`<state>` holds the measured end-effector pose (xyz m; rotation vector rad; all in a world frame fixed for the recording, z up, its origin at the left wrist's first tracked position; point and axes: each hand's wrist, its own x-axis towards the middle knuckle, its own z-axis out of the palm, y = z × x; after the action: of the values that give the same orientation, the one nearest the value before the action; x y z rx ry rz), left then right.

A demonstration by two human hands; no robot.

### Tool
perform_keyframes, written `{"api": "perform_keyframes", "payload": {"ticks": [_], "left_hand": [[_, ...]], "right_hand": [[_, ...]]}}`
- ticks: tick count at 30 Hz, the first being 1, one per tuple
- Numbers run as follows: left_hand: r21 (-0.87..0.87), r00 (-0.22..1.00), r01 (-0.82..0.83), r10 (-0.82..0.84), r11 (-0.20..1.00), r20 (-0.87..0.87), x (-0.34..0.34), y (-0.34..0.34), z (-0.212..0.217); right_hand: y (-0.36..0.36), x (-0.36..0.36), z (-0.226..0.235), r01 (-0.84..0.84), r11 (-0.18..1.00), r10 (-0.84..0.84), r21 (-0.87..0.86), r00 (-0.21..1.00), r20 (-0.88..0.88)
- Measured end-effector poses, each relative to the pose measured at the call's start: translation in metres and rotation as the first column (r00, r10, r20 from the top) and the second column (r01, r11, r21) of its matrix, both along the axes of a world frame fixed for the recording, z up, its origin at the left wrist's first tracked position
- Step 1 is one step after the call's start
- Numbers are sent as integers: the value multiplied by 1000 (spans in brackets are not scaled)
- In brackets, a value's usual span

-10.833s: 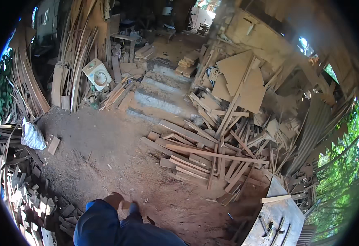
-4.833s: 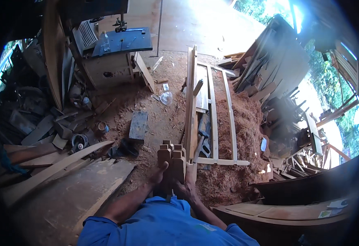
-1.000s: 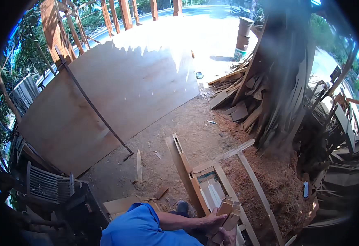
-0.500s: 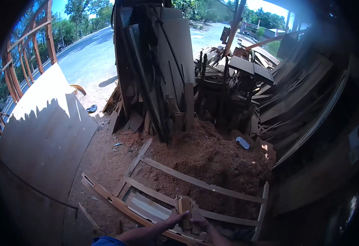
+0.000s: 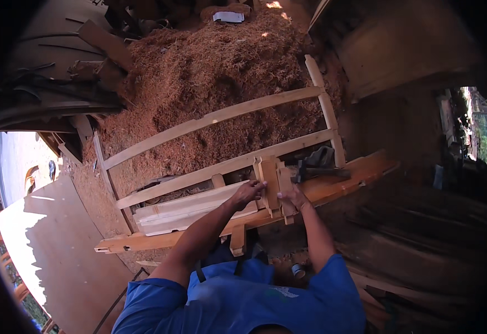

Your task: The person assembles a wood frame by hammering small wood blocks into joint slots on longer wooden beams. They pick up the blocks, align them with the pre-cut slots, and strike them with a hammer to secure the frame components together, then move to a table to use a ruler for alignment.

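Observation:
A bundle of short, shaped wooden boards (image 5: 269, 183) stands on edge between my two hands, above a long orange-brown wooden beam (image 5: 338, 185). My left hand (image 5: 248, 192) is closed against the bundle's left side, its fingertips on the face of a board. My right hand (image 5: 293, 198) grips the right side, fingers wrapped partly behind a board and hidden there. Pale, flat wooden planks (image 5: 199, 211) lie left of the bundle along the beam. Beyond them is a light wooden frame (image 5: 213, 117) with long rails and end posts.
A heap of reddish wood shavings (image 5: 221, 72) spreads behind the frame. A dark tool-like object (image 5: 321, 161) sits right of the bundle. A large sheet of plywood (image 5: 82, 245) lies at the left. A small can (image 5: 298, 271) is near my body.
My view has tilted down and turned right, so the shavings, frame and my blue shirt fill more of it. Both hands stay on the wooden boards.

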<state>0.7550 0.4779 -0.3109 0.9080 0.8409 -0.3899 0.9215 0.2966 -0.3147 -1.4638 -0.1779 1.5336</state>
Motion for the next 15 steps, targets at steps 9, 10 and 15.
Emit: {"api": "perform_keyframes", "payload": {"ticks": [9, 10, 15], "left_hand": [[557, 927, 286, -79, 779, -365, -152, 30, -47], [603, 897, 360, -87, 712, -433, -173, 41, -46], [623, 721, 666, -140, 410, -679, -272, 74, -39]], "right_hand": [[-25, 24, -61, 149, 981, -137, -125, 985, 101], [-25, 30, -68, 155, 981, -129, -118, 970, 204], [-16, 33, -94, 196, 975, -130, -104, 884, 449]]}}
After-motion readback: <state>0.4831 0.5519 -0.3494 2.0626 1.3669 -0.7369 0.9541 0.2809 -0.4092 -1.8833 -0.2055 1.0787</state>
